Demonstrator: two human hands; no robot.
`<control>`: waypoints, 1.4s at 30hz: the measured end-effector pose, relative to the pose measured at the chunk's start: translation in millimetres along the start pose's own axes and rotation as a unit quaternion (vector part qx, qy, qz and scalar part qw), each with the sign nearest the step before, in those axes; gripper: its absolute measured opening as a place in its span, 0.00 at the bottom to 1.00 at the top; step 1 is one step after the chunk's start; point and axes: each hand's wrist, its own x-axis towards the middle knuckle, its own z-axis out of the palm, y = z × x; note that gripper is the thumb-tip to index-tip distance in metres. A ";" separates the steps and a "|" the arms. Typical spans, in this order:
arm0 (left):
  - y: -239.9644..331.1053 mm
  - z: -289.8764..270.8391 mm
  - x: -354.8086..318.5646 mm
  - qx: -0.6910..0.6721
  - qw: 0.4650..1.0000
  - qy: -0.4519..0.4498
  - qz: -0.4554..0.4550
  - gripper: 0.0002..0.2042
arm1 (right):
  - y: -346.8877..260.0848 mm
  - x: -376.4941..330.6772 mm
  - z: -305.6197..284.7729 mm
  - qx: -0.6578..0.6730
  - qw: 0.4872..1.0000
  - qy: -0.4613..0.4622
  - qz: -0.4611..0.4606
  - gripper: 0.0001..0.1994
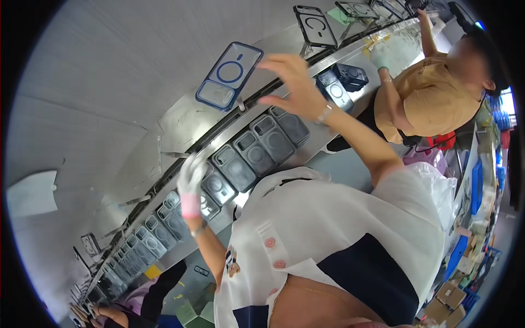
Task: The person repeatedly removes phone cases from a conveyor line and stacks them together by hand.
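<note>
From the head view, my right hand (295, 87) is raised, bare, fingers spread loosely, with nothing pinched between them. Just to the left of its fingertips a blue-rimmed clear phone case (229, 76) sits on a hanger peg, tilted, apart from my fingers by a small gap. My left hand (190, 177) is gloved in white with a pink cuff and rests low on the steel bench (180, 117). Its fingers lie over the edge of one dark phone case in the row of dark cases (257, 147); whether it pinches that case or only touches it I cannot tell.

As I judge it, I am at the reach: the right hand is going for the blue-rimmed case. The next move asks me to close thumb and fingers on its rim without knocking it off the peg.

Beyond my right hand a co-worker in a yellow shirt (432, 98) works at the same bench.
</note>
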 end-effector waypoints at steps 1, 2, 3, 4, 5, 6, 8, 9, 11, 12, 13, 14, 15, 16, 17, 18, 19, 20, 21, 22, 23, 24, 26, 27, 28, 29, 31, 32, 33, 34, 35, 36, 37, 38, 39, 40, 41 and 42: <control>-14.6 -14.6 -12.3 -0.053 0.997 0.048 0.020 0.25 | 25.2 -31.3 -7.1 -0.024 0.998 0.024 0.052 0.38; -16.0 -24.5 -20.3 -0.029 0.990 0.137 0.007 0.25 | 53.1 -69.3 -10.6 -0.046 0.993 0.046 0.103 0.39; -30.5 -43.7 -25.1 -0.061 0.975 0.208 0.058 0.25 | 73.7 -100.1 -16.6 -0.113 0.974 0.024 0.193 0.40; -24.1 -58.1 -25.4 0.044 0.962 0.268 0.014 0.32 | 97.2 -127.6 -19.5 -0.177 0.944 -0.001 0.279 0.42; -21.8 -60.8 -25.1 0.030 0.933 0.356 0.054 0.38 | 125.1 -154.9 -16.8 -0.242 0.919 -0.016 0.312 0.47; -19.3 -62.7 -21.3 0.017 0.892 0.442 0.094 0.45 | 146.5 -173.8 -13.0 -0.303 0.890 -0.031 0.340 0.52; -11.1 -75.6 -19.2 0.096 0.872 0.445 0.180 0.58 | 163.4 -181.0 -2.7 -0.316 0.800 -0.130 0.493 0.61; -22.9 -92.1 -16.0 0.122 0.827 0.538 0.109 0.64 | 182.0 -189.6 -0.1 -0.244 0.816 -0.135 0.506 0.63; -5.8 -78.8 9.3 0.052 0.875 0.433 0.211 0.67 | 231.9 -238.3 -5.2 -0.202 0.879 -0.076 0.425 0.62; -21.5 -91.7 -4.6 0.243 0.788 0.471 0.312 0.66 | 226.5 -210.1 0.7 -0.157 0.872 -0.148 0.440 0.56; 7.1 -58.4 1.7 0.216 0.864 0.388 0.239 0.62 | 201.9 -194.8 -11.4 -0.227 0.815 -0.201 0.495 0.50; -3.8 -38.7 0.0 0.206 0.837 0.423 0.281 0.53 | 186.0 -180.8 -19.5 -0.208 0.821 -0.209 0.489 0.46; 15.1 -10.5 -0.4 0.299 0.849 0.369 0.231 0.44 | 178.1 -189.5 -25.1 -0.203 0.828 -0.213 0.477 0.46; 14.8 -4.0 -0.5 0.297 0.888 0.283 0.206 0.37 | 171.7 -194.7 -28.6 -0.157 0.875 -0.168 0.425 0.45; 12.6 11.5 -2.0 0.301 0.898 0.253 0.198 0.38 | 166.0 -199.5 -34.8 -0.112 0.913 -0.122 0.373 0.44; 12.9 30.4 -1.5 0.297 0.900 0.244 0.204 0.39 | 161.3 -203.5 -38.4 -0.066 0.941 -0.073 0.323 0.43; 10.1 47.6 0.0 0.297 0.903 0.237 0.203 0.40 | 135.2 -191.7 -41.5 0.001 0.931 -0.106 0.348 0.44; 11.8 66.0 -2.2 0.290 0.898 0.251 0.216 0.42 | 101.4 -175.7 -40.8 0.064 0.914 -0.135 0.376 0.45; 7.9 75.5 4.5 0.262 0.903 0.246 0.236 0.43 | 83.0 -168.9 -37.3 0.171 0.902 -0.146 0.370 0.46; 3.9 85.3 11.0 0.232 0.908 0.239 0.253 0.44 | 64.5 -161.7 -34.3 0.274 0.878 -0.156 0.361 0.47; 5.0 96.0 17.7 0.249 0.893 0.263 0.266 0.41 | 33.9 -134.4 -35.4 0.364 0.843 -0.178 0.355 0.48; 1.0 105.5 28.5 0.219 0.889 0.279 0.289 0.36 | 6.5 -103.3 -38.2 0.452 0.799 -0.197 0.344 0.48; 1.3 117.6 41.0 0.207 0.890 0.278 0.297 0.33 | -2.4 -71.1 -37.0 0.521 0.791 -0.149 0.284 0.47; -1.7 122.0 49.4 0.185 0.888 0.288 0.307 0.31 | -0.2 -52.5 -40.6 0.521 0.803 -0.119 0.264 0.47; -5.0 124.1 58.5 0.167 0.886 0.295 0.317 0.30 | 7.4 -31.5 -37.6 0.562 0.794 -0.095 0.212 0.46; -0.3 126.4 68.2 0.244 0.875 0.312 0.277 0.28 | 16.9 -10.1 -40.8 0.565 0.794 -0.099 0.202 0.46; 1.1 121.0 100.5 0.057 0.942 0.220 0.247 0.21 | 44.6 22.6 -46.8 0.474 0.851 -0.109 0.197 0.47; 4.0 120.6 113.8 -0.009 0.961 0.161 0.226 0.18 | 65.4 33.1 -45.9 0.438 0.877 -0.089 0.179 0.45; 10.7 118.7 124.4 -0.031 0.975 0.109 0.193 0.18 | 67.3 41.0 -48.4 0.434 0.867 -0.064 0.236 0.41; 21.2 121.7 136.5 -0.053 0.984 0.050 0.160 0.18 | 88.4 48.6 -60.0 0.303 0.884 -0.164 0.318 0.38; 29.4 129.9 149.6 -0.056 0.984 -0.025 0.166 0.23 | 102.5 52.5 -66.1 0.332 0.867 -0.186 0.320 0.39; 30.9 138.6 159.7 -0.057 0.984 -0.026 0.168 0.23 | 108.1 58.7 -68.4 0.366 0.849 -0.214 0.314 0.39; 31.6 149.2 169.2 -0.108 0.973 -0.072 0.192 0.25 | 115.6 52.1 -76.1 0.364 0.851 -0.213 0.313 0.39; 30.8 160.5 175.4 -0.159 0.956 -0.117 0.215 0.28 | 123.6 38.7 -85.1 0.329 0.883 -0.195 0.273 0.40; 31.6 173.5 178.3 -0.150 0.960 -0.127 0.201 0.31 | 127.1 27.9 -91.1 0.295 0.910 -0.174 0.234 0.41; 44.7 188.7 173.4 -0.171 0.962 -0.126 0.173 0.31 | 114.5 20.0 -94.0 0.451 0.874 -0.065 0.170 0.45; 43.5 201.7 182.5 -0.151 0.964 -0.118 0.185 0.27 | 125.1 20.6 -95.0 0.471 0.870 -0.045 0.138 0.47; 42.8 217.2 186.8 -0.134 0.965 -0.111 0.196 0.24 | 132.3 17.4 -101.6 0.486 0.867 -0.025 0.108 0.49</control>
